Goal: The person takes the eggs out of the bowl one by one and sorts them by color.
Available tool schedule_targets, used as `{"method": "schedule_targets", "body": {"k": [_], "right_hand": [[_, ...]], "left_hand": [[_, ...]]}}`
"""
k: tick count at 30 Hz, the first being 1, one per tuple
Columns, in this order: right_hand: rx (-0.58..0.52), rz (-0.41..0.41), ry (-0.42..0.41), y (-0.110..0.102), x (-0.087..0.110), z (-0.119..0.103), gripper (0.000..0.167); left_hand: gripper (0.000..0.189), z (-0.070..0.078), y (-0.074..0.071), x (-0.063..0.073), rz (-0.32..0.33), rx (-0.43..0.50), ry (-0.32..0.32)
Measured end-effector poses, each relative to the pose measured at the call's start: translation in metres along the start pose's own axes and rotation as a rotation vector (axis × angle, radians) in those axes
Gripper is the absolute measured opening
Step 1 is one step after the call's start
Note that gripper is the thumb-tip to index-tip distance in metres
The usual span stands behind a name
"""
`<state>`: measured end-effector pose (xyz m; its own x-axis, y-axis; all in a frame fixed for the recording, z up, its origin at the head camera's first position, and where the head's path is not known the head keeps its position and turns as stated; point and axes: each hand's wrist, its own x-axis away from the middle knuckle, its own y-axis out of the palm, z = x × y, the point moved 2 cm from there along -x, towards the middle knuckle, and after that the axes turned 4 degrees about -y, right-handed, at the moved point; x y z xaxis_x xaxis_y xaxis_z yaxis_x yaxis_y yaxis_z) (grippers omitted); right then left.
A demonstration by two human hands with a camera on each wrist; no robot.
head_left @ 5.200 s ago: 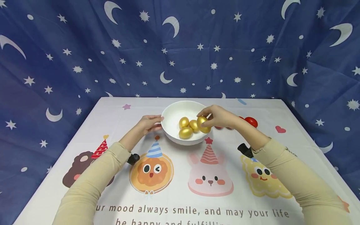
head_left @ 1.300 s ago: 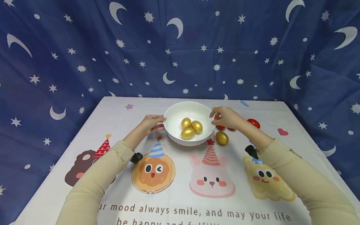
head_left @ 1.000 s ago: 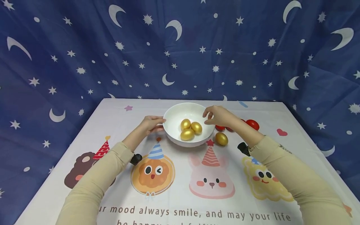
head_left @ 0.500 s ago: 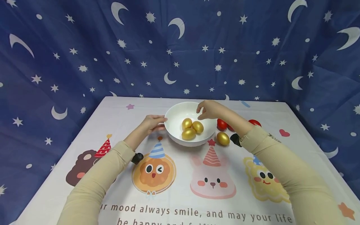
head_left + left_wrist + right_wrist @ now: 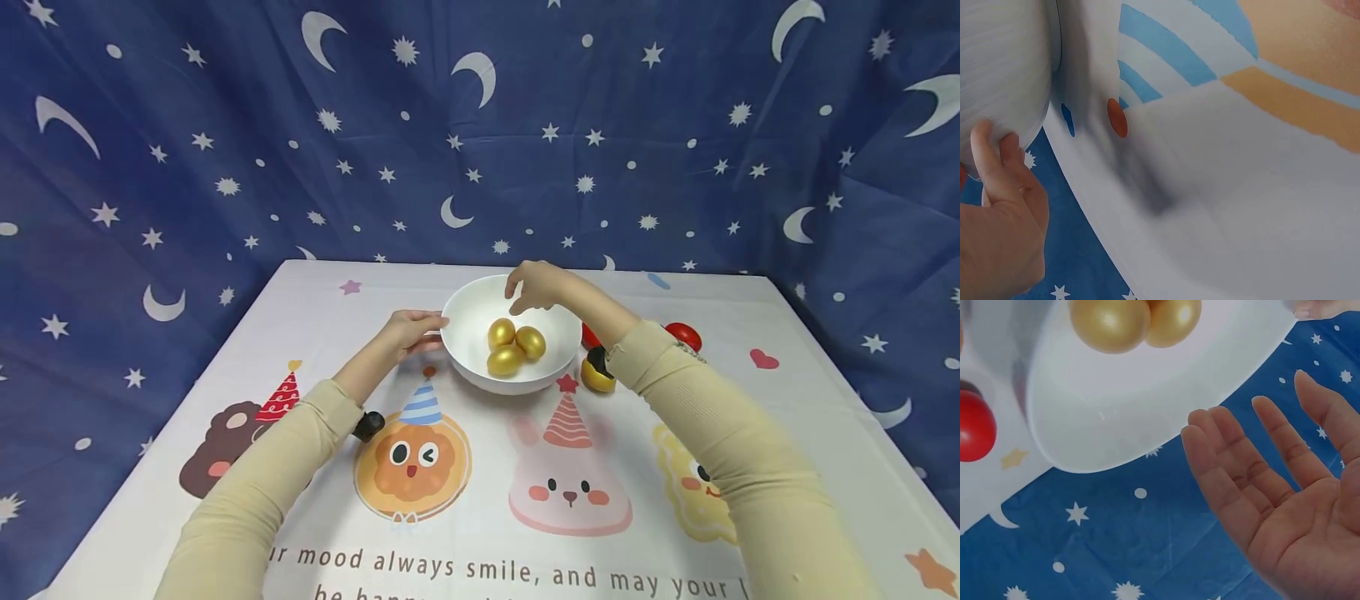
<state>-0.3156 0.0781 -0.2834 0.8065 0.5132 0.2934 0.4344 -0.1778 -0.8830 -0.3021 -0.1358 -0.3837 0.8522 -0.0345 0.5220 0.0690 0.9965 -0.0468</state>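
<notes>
A white bowl [image 5: 474,302] stands on the table with three golden eggs [image 5: 506,360] in it. My left hand [image 5: 408,332] holds its left side, thumb at the rim and fingers against the outer wall; part of this hand [image 5: 1007,219] shows in the left wrist view. Over the far part of the bowl hovers my right hand [image 5: 538,285], holding nothing. In the right wrist view, that hand [image 5: 1285,487] has its fingers spread and slightly bent, apart from the eggs. Another golden egg [image 5: 597,381] lies right of the bowl, partly covered by the black wrist camera.
One red egg [image 5: 683,337] lies right of my right forearm. Another red egg [image 5: 589,337] is partly hidden between bowl and forearm. The white tablecloth [image 5: 480,467] bears printed cartoon faces and lettering. A blue curtain [image 5: 480,150] with moons and stars hangs behind.
About five seconds ago my right hand held a golden egg at the bowl's right rim; that egg now lies outside. Since then my emptied right hand has moved left over the bowl.
</notes>
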Motion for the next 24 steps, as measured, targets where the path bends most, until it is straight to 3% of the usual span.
{"method": "schedule_targets", "body": {"k": [24], "right_hand": [[-0.111,-0.127,0.120,0.007,-0.048,0.002,0.033]], "left_hand": [[0.046,0.001,0.001,0.001,0.004,0.015,-0.005]]}}
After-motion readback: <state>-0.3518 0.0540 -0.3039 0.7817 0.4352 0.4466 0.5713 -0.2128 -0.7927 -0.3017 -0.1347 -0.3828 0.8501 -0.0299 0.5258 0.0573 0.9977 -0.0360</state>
